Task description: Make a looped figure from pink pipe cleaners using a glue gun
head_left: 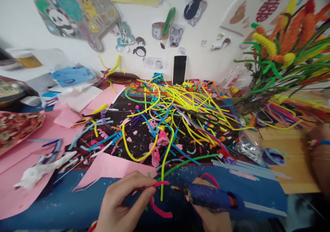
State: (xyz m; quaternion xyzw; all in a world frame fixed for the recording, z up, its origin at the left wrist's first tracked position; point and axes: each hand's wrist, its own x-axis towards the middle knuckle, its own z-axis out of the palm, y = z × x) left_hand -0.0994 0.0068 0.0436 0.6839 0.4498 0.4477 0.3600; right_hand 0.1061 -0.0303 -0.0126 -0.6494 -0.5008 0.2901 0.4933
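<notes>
My left hand (123, 204) pinches a pink pipe cleaner (162, 212) between thumb and forefinger. One short end points right, and a longer piece curls below the fingers. My right hand (212, 220) is wrapped around a blue hot glue gun (210, 195), partly hidden behind it. The gun's metal nozzle is just right of the pink end, a small gap apart. From its back sticks a clear glue stick (265, 208). A yellow pipe cleaner (165, 170) hangs down over the table edge beside my left fingertips.
Many yellow pipe cleaners (180, 98) pile up on a littered black mat (118, 101). Pink paper (110, 168) lies in front. Spare glue sticks (252, 170) are at right, near another person's arm (321, 163). Behind stand a phone (179, 70) and a pipe-cleaner bouquet (286, 50).
</notes>
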